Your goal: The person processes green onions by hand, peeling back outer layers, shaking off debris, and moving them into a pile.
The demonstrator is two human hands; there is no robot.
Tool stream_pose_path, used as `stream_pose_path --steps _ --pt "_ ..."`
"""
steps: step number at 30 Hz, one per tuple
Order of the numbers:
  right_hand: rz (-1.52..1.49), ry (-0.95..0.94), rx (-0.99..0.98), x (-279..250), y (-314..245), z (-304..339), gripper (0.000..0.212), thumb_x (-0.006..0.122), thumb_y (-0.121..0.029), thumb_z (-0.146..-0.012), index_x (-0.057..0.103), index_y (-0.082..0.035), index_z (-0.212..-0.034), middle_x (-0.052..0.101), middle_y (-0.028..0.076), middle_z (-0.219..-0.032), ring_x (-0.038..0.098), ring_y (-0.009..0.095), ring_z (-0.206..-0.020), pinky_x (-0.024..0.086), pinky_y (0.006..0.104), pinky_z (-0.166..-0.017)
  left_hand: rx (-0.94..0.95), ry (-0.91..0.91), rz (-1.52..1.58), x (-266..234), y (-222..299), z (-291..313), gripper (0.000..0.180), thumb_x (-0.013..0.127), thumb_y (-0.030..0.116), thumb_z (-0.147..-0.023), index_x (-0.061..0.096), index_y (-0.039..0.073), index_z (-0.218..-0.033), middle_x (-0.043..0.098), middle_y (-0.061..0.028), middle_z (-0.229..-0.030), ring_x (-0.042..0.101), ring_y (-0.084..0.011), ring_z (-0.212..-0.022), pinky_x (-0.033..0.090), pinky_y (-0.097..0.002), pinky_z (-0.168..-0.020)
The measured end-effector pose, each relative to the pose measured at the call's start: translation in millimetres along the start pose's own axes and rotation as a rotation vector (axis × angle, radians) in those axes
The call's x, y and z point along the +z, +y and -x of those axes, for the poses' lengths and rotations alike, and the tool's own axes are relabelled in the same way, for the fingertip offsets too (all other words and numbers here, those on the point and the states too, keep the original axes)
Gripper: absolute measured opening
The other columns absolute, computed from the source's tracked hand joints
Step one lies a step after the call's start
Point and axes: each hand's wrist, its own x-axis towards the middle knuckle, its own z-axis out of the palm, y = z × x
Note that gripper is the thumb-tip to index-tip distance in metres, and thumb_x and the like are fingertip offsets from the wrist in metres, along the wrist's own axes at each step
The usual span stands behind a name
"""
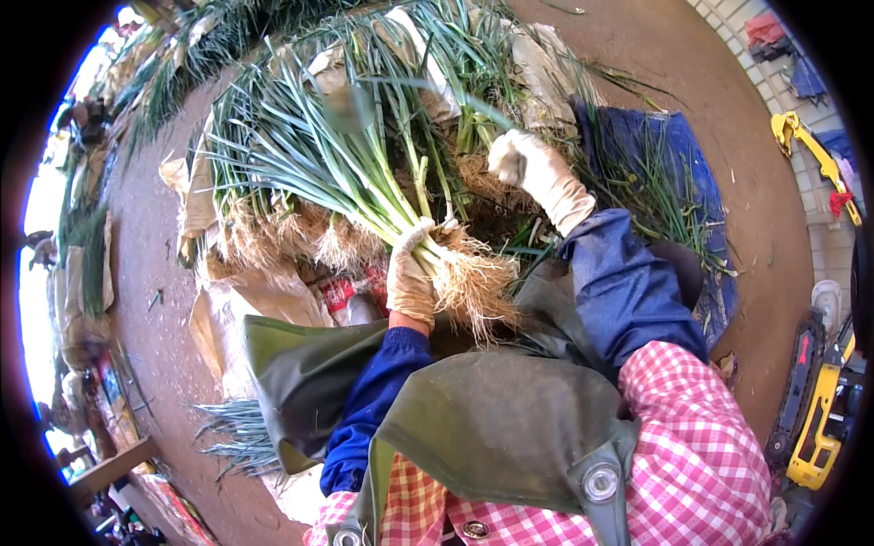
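Observation:
My left hand (411, 280), in a pale glove, is closed round the lower stalks of a bunch of green onions (387, 202). Their long leaves fan out up and to the left, and the pale, tangled roots (475, 282) hang to the right of my fist. My right hand (530, 166), gloved too, is raised to the right of the bunch with its fingers closed. A thin, blurred green onion leaf (455, 94) runs from its fingers toward the upper left. Behind the bunch lies a wide heap of green onions (264, 164), roots toward me.
Pale sacking (546, 77) lies under the heap. A blue sheet (701, 182) strewn with loose leaves is at the right. A dark green apron (510, 409) covers my lap. More green onions (241, 437) lie at the lower left. Yellow toy-like machinery (815, 437) stands far right.

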Motion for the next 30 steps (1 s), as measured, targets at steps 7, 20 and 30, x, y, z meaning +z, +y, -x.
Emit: stream_pose_path --steps 7,20,30 --pt "-0.313 0.442 -0.869 -57 -115 26 0.038 0.051 -0.04 -0.096 0.059 -0.003 -0.101 0.064 0.013 -0.104 0.062 0.025 -0.098 0.049 0.0383 -0.092 0.024 0.025 0.015 -22 -5 -1 0.026 0.063 0.011 -0.082 0.058 -0.004 -0.103 0.066 -0.0211 -0.096 0.067 -0.0312 -0.084 0.058 -0.0391 -0.075" --pt "0.514 -0.058 0.059 73 98 -59 0.046 0.058 -0.044 -0.091 0.066 -0.002 -0.108 0.07 0.008 -0.099 0.064 0.022 -0.091 0.048 0.0319 -0.08 0.021 0.024 -0.04 6 2 14 0.026 0.062 0.012 -0.083 0.06 -0.003 -0.104 0.067 -0.0169 -0.094 0.067 -0.0267 -0.078 0.056 -0.0333 -0.066" --pt "0.825 0.172 -0.349 126 83 -37 0.018 0.06 -0.022 -0.091 0.063 -0.004 -0.093 0.068 0.012 -0.088 0.065 0.025 -0.077 0.05 0.0339 -0.07 -0.053 0.072 0.062 -5 11 32 0.025 0.065 0.01 -0.082 0.058 0.0 -0.104 0.065 -0.0111 -0.088 0.064 -0.0243 -0.078 0.054 -0.0367 -0.073"
